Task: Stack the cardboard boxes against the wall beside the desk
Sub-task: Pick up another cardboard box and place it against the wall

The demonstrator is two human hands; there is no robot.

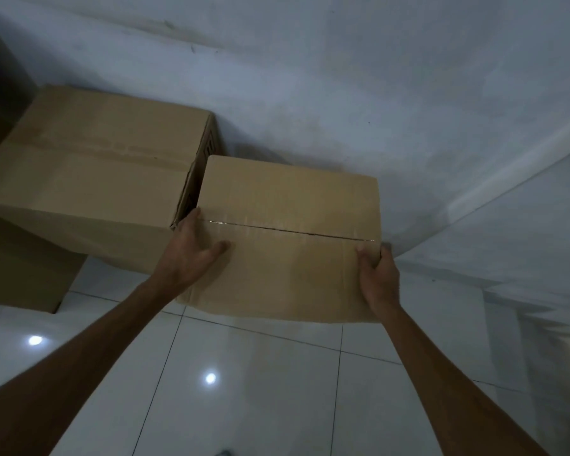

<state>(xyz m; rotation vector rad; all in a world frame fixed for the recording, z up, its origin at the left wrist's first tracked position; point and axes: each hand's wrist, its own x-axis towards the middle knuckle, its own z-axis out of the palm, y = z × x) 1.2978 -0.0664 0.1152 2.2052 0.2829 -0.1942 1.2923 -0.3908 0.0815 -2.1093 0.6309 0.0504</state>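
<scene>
Large cardboard box [89,166]: set against the wall [343,77], atop a lower box [23,268]; judged placed. Small cardboard box [287,238]: beside it, near the wall, gripped at both sides, not yet stacked. Left hand [191,251], right hand [377,278]: fingers wrapped over its edges. Floor [260,390]: glossy white tile; room dim.

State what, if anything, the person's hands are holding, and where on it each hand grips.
The smaller cardboard box, held by both hands: left hand at its left edge, right hand at its right edge.
</scene>
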